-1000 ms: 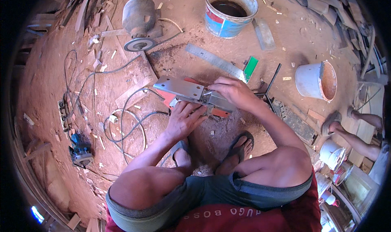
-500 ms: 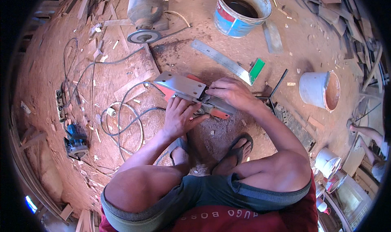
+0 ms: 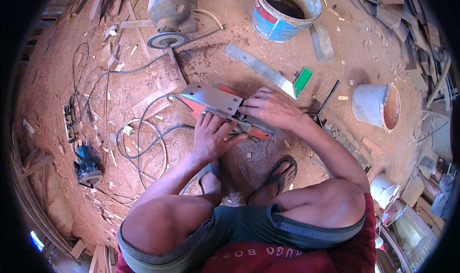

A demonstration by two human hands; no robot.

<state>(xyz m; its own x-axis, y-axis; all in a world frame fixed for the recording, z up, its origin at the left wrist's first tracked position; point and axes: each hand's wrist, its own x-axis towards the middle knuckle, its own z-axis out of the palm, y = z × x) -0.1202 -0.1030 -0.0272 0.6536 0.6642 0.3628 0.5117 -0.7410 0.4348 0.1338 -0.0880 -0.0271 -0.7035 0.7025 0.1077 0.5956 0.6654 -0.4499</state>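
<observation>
An electric hand planer (image 3: pixel 211 96) with an orange body lies upside down between my feet and the square, its metal sole facing up. My left hand (image 3: pixel 211 136) is wrapped against its near side, thumb stretched along the edge by the cutter area. From the right, my right hand (image 3: pixel 272 109) reaches over the planer, its fingertips bent down at the gap between the two sole plates. What those fingertips pinch, if anything, is hidden. Beyond the planer lies a try square (image 3: pixel 268 71) with a green stock (image 3: pixel 302 82).
A bench grinder motor with a disc (image 3: pixel 168 40) and a bucket of dark liquid (image 3: pixel 280 21) stand beyond. To the right are a white bucket (image 3: pixel 369 105) and a black T-handled wrench (image 3: pixel 327 100). Cables, a blue power tool (image 3: pixel 88 166) and wood scraps lie left. Another person sits far right.
My right-hand fingers have shifted slightly at the gap in the planer's sole. My left hand stays in place. The person at far right has changed posture.
</observation>
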